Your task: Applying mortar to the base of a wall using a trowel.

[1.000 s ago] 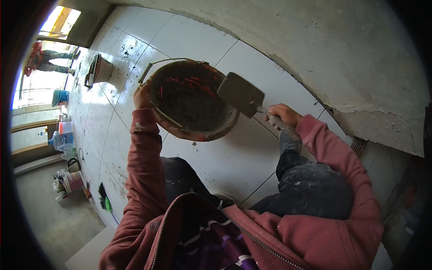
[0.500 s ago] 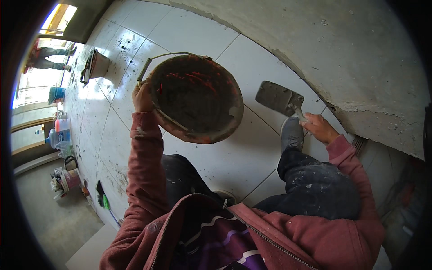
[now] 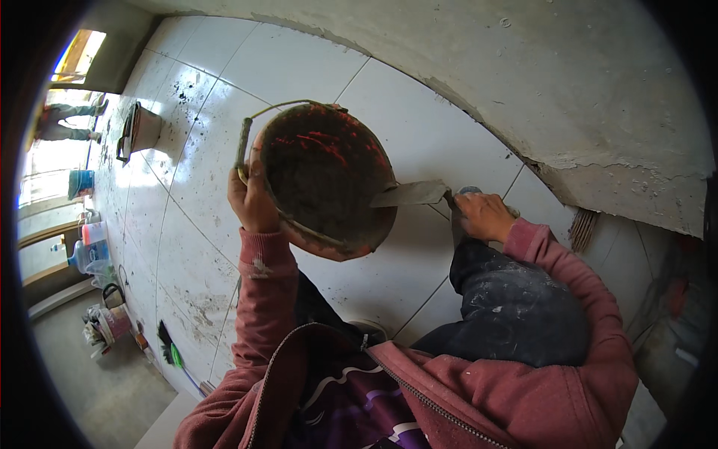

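Observation:
My left hand grips the left rim of a round bucket, its fingers closed beside the wire handle. The bucket is tilted so that its mouth faces me. Grey mortar coats its inside, with reddish streaks near the far wall. My right hand is closed round the handle of a flat, mortar-smeared trowel. The blade's tip reaches over the bucket's right rim into its mouth. Most of the trowel's handle is hidden by my fingers.
White floor tiles surround my feet, spattered with mortar at left. A bare plastered wall runs along the right. A second bucket lies at far left, near another person's legs. A broom with green lies lower left, by containers.
My right hand has swung the trowel leftward from over my shoe, bringing its blade to the bucket and turning it edge-on. My left hand has shifted slightly, still on the rim.

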Tool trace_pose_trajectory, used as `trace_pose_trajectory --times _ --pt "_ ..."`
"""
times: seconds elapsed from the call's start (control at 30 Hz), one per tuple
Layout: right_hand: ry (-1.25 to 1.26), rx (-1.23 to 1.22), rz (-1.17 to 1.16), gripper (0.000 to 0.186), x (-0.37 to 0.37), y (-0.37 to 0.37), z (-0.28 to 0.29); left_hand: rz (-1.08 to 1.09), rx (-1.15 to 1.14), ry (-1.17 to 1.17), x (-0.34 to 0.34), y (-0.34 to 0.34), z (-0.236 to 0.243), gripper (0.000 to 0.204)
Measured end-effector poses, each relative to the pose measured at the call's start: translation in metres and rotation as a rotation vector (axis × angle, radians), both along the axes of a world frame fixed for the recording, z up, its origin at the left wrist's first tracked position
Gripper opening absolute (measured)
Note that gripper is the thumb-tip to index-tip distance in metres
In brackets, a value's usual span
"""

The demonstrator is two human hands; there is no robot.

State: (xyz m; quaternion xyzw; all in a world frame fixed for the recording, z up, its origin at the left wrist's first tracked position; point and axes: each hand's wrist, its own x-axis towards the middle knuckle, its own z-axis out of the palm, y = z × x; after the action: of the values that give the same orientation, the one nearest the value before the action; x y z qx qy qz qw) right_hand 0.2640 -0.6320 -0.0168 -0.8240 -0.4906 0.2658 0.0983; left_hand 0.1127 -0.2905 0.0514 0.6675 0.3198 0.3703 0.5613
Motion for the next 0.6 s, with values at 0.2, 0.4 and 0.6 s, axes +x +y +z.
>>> trace_pose_trajectory --times 0.2,0.4,0.6 --pt "-0.313 0.037 -0.025 0.028 -0.004 -0.002 -0.038 -0.044 0.039 0.04 -0.006 -0.038 0.001 0.009" --pt "-0.3 0.122 -0.129 0.031 0.007 -0.026 -0.05 -0.017 -0.035 -0.018 -0.008 -0.024 0.005 0.009" --pt "-0.116 -0.006 -0.529 0.039 0.043 -0.073 -0.051 -0.055 -0.045 -0.009 -0.019 0.005 0.0 0.015"
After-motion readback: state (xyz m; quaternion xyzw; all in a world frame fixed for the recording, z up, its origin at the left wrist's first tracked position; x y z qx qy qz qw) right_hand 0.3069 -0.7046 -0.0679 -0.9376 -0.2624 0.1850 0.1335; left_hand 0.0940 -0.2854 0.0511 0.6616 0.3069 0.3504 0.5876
